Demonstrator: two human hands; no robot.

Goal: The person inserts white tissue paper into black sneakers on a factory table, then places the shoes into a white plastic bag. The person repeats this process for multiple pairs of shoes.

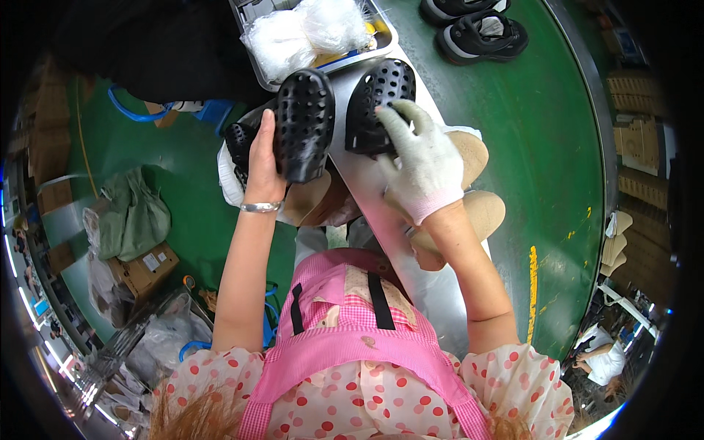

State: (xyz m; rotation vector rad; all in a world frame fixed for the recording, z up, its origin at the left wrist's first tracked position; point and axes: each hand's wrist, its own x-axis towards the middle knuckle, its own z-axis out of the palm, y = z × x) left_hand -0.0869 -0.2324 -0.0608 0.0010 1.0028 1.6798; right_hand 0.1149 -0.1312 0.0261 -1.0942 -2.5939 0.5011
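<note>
My bare left hand point(264, 161) holds a black shoe tree point(304, 125), a toe-shaped plastic shell dotted with holes, upright along its thumb and palm. In my right hand point(427, 160), which wears a white glove with bare fingertips, is a second black shoe tree point(370, 99) of the same kind, gripped near its lower end. The two shells are side by side, a little apart, over the steel ledge point(370, 198). More black perforated shells point(239, 143) lie in a white bag beside my left hand. Beige foot-shaped pieces point(484, 214) lie under and beside my right wrist.
Ahead stands a metal tray point(392, 40) holding a clear plastic bag point(304, 37) of thin strands. Black sneakers point(484, 37) sit on the green surface point(543, 147) at far right. A cardboard box point(147, 271) and a green sack point(132, 213) are at left. Another person point(603, 359) is at lower right.
</note>
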